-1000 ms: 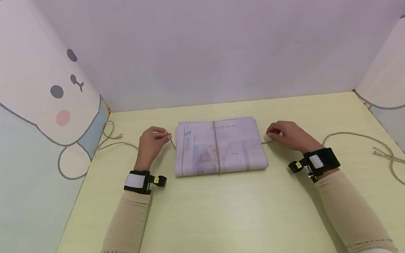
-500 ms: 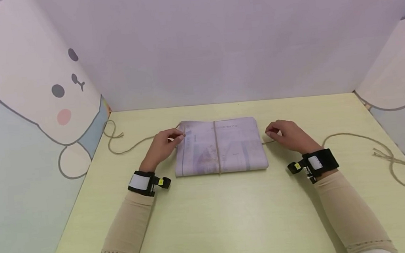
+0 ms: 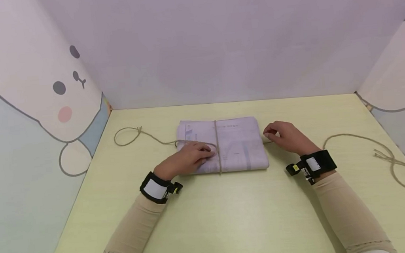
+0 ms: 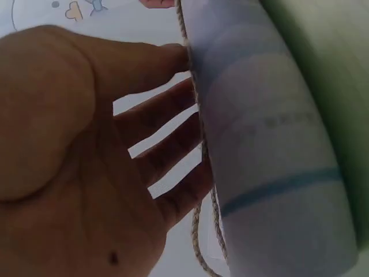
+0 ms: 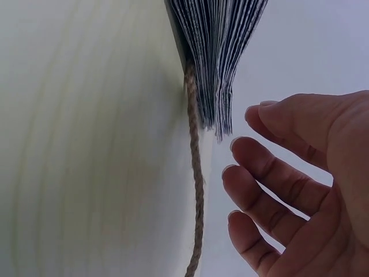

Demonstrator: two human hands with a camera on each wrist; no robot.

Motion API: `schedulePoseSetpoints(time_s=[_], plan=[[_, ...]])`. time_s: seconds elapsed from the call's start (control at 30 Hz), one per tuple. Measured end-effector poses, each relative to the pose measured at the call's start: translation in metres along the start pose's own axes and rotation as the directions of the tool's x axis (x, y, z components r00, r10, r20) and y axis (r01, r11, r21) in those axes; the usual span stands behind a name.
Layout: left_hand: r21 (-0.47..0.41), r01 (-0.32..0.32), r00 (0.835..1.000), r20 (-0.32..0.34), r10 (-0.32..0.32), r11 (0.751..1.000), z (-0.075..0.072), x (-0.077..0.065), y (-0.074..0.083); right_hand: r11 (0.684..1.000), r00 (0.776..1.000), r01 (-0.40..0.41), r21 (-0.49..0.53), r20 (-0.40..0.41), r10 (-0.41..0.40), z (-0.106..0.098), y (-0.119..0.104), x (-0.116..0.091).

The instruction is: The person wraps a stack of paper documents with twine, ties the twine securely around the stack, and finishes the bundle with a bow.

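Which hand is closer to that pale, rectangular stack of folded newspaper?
Left. The left hand is over the left half of the stack; the right hand is beyond its right edge.

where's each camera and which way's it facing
Head-worn: forward and down at newspaper stack and twine; shows left-hand grip, right-hand grip, sleeves.
On left wrist: at the stack's folded edge; shows left-hand grip.
On right wrist: at the stack's page edges; shows right-hand grip.
Both wrist views share the stack and twine.
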State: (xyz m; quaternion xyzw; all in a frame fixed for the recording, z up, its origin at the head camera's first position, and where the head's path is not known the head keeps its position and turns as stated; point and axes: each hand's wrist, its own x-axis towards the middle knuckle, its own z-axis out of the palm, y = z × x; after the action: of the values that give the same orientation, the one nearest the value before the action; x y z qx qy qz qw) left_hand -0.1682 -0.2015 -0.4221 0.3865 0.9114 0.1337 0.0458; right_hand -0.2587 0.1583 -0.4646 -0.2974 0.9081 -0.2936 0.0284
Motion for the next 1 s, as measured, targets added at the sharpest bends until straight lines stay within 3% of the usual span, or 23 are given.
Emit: schedulePoseSetpoints(time_s=[0.07,0.17,0.33,0.43,0.57,0.73,0.83,1.0], plan=[[0.041,0.032,0.999,0.013,-0.033,0.999,-0.002,-0.002,0.001,1.0,1.0,0.01,0.003,0.003,-0.01,0.001,-0.002,0.001],[0.044,0.154,0.988,-0.011,-0.154,0.987,-0.009,-0.011,-0.008,0.999,0.999,0.033,0.0,0.007,-0.033,0.003,-0.009,0.003],[0.019,0.353,0.935,-0.05,-0.352,0.935,-0.019,-0.032,-0.033,0.989,0.99,0.141,-0.031,0.007,-0.141,0.007,-0.037,0.01],[-0.023,0.416,0.907,-0.052,-0.417,0.909,-0.019,-0.038,-0.047,0.967,0.969,0.248,-0.058,0.015,-0.247,0.014,-0.063,0.018],[-0.144,0.465,0.877,-0.058,-0.477,0.873,-0.012,-0.039,-0.059,0.922,0.925,0.38,-0.071,0.046,-0.378,0.029,-0.094,0.031],[-0.218,0.535,0.83,-0.043,-0.556,0.816,-0.002,-0.04,-0.066,0.881,0.887,0.461,-0.109,0.098,-0.452,0.051,-0.114,0.043],[-0.187,0.537,0.831,-0.051,-0.555,0.822,0.001,-0.04,-0.067,0.87,0.875,0.48,-0.116,0.138,-0.464,0.062,-0.121,0.045],[-0.169,0.482,0.864,-0.068,-0.498,0.86,-0.001,-0.04,-0.07,0.886,0.889,0.45,-0.111,0.152,-0.432,0.069,-0.127,0.045]])
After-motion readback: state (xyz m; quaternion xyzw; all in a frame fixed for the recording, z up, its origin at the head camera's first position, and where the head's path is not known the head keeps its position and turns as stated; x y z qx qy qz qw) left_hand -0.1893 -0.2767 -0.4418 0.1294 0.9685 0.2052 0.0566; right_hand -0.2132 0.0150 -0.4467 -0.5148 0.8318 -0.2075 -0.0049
